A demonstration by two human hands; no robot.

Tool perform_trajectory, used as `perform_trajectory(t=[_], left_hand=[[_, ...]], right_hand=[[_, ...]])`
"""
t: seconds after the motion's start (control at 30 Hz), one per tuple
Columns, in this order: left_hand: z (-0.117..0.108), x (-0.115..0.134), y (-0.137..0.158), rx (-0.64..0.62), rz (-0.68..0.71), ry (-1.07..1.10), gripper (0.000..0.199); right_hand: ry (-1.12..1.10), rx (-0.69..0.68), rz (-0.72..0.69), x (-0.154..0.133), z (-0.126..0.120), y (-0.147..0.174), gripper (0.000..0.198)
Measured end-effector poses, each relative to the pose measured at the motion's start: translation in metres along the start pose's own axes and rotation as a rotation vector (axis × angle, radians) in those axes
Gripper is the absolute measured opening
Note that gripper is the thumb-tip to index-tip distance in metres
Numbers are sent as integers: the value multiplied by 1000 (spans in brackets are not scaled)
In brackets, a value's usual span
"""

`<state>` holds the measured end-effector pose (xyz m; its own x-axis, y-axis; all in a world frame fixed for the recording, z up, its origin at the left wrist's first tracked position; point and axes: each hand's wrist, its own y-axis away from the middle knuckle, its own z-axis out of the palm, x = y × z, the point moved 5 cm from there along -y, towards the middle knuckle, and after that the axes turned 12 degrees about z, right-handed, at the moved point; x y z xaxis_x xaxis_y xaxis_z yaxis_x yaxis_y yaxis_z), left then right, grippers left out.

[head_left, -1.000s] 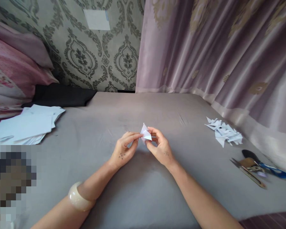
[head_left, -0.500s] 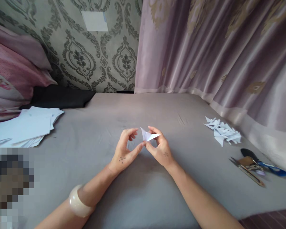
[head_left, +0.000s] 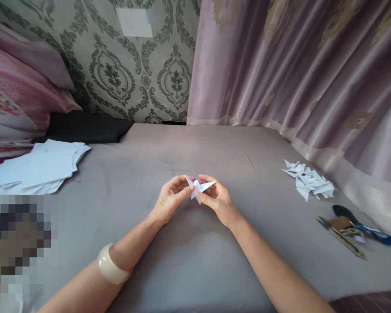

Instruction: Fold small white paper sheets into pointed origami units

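I have left hand (head_left: pixel 170 198) and right hand (head_left: pixel 220 201) part-closed, pinching one folded paper (head_left: pixel 199 187); sheets (head_left: pixel 39 167) lie leftward.

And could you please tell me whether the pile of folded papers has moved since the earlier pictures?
No: judged against the curtain, the pile has stayed in place.

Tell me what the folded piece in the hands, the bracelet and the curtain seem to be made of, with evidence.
Folded piece: white paper, seemingly matte, judging by its creases and thin, pointed flaps.
Bracelet: perhaps plastic or stone; it looks cream, smooth and glossy, with a bright highlight.
Curtain: satin-like fabric, since its soft folds carry a sheen; the fibre is unclear.
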<state>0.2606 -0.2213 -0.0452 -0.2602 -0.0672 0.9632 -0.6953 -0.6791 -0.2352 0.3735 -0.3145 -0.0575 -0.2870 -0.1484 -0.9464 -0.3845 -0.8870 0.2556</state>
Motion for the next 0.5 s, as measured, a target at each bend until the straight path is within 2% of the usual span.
perform_trajectory(t=[0.2,0.37,0.5], left_hand=[[1,-3,-2,50,51,156,38],[3,0,1,1,46,41,30],[-1,-1,1,7,36,-78,25]], right_hand=[[-67,51,-29,-2,1,-2,52],[-3,46,-116,-6,6,2,39],[76,84,-175,-7,6,4,37]])
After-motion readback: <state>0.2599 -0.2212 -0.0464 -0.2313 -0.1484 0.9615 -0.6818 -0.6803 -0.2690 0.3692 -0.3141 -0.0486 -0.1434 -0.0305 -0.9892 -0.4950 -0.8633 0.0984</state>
